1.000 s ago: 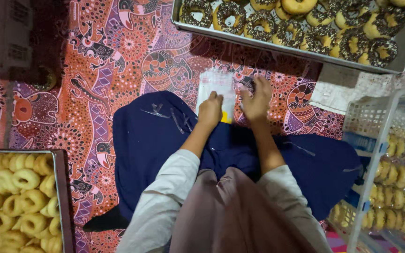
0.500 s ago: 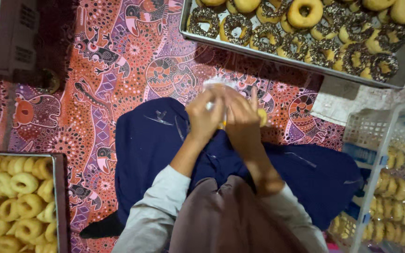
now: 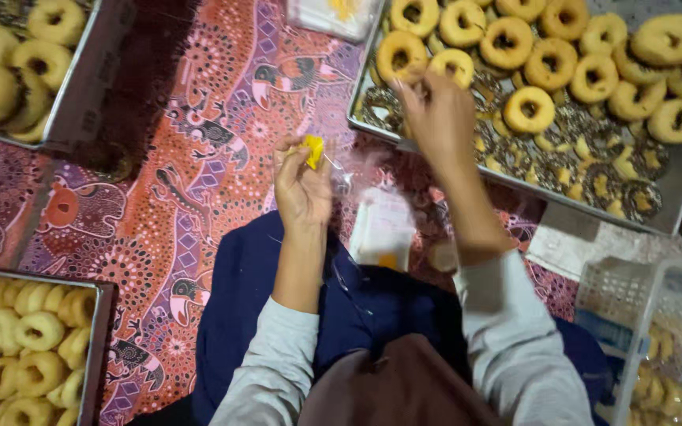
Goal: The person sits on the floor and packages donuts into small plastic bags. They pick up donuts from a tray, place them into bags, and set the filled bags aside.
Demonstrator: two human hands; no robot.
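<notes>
Right hand [image 3: 438, 118] stretches to doughnut tray [image 3: 672, 189]; left hand [image 3: 301, 189] pinches plastic bag [image 3: 339, 175].

Blurred right hand [image 3: 436, 118], fingertips indistinct

The person's left hand [image 3: 301, 183] is raised with its wrist bent and fingers pinched together, its grey-sleeved forearm angled upward, while the right hand [image 3: 438, 118] stretches farther forward on an extended arm, fingers curled downward and slightly blurred.
</notes>
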